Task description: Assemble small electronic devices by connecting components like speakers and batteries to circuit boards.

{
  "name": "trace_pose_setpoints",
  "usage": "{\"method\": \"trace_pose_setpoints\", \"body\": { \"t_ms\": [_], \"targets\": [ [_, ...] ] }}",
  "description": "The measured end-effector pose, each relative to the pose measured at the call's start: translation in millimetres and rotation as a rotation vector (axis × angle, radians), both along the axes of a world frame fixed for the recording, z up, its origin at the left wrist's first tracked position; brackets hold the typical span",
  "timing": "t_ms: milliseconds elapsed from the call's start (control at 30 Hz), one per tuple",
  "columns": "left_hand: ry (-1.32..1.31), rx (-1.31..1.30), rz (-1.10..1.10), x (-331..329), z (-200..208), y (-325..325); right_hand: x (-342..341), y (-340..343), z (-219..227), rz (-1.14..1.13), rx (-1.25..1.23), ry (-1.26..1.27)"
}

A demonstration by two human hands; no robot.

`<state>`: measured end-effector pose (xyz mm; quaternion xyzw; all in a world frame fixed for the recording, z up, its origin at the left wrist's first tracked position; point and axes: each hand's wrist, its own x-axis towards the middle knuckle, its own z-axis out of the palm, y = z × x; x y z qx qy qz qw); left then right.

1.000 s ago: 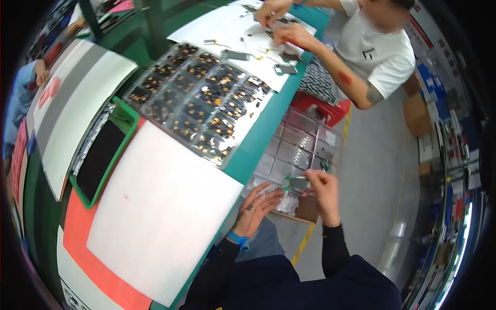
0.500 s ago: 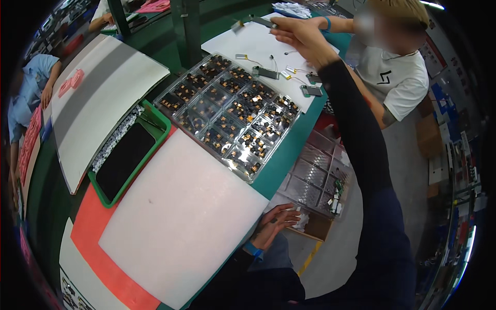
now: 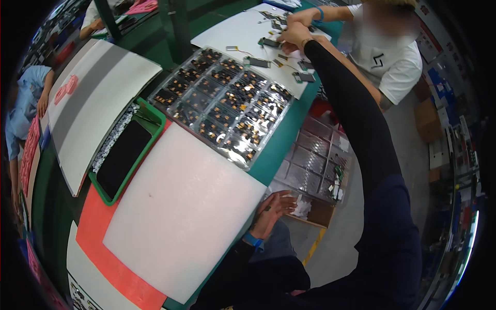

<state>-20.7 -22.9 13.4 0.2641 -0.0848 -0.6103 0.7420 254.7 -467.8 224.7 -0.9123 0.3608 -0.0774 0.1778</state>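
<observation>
Right hand [image 3: 294, 35] was at the white sheet [image 3: 225, 33], hold indiscernible; left hand [image 3: 272, 209] hung loosely open, apparently empty, beside the worktop [image 3: 279, 139]. Wired modules [image 3: 258, 62] already lay on the sheet; green-and-white pieces [image 3: 337, 190] remained in the clear tray [image 3: 301, 156].

Shiny clear plastic, dull foam and matt cloth.
The parts tray [image 3: 275, 122] is clear, shiny plastic with bright white glare. The bin [image 3: 150, 145] is smooth green plastic. The white sheet [image 3: 183, 212] looks like foam, smooth and not shiny. The grey modules [image 3: 260, 62] have dull tops. The black sleeve [image 3: 356, 113] is matt cloth, and the box [image 3: 321, 213] is brown cardboard.
</observation>
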Motion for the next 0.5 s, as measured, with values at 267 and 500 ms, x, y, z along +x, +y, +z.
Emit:
{"method": "trace_pose_setpoints", "body": {
  "t_ms": [267, 500],
  "targets": [
    [0.052, 0.031, 0.069, -1.0, -16.0, -8.1, -155.5, 85.4, 69.2, 0.175, -0.390, -0.661],
    [0.017, 0.125, 0.098, 5.4, -2.4, -4.3, -390.9, 61.1, -122.5, -0.267, -0.314, -0.453]
  ]
}}
